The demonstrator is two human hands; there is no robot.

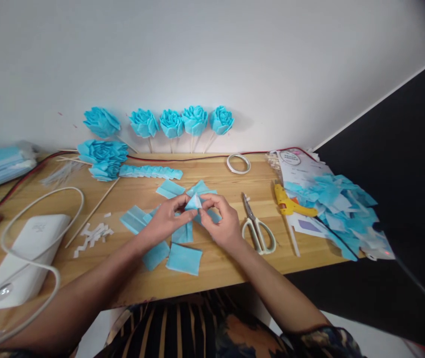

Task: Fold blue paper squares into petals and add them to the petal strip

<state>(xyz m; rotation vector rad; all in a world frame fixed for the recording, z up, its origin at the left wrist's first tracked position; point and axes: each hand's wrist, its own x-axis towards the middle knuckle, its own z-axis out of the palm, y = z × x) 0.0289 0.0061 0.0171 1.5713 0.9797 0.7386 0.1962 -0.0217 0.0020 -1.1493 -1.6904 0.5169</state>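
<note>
The folded blue piece is above the middle of the desk, pinched between the thumb and fingers of your left hand and right hand, both nearly closed. The wooden desk meets a white wall. Flat blue sheets lie beneath your hands, scissors just right, blue flowers beyond.
</note>
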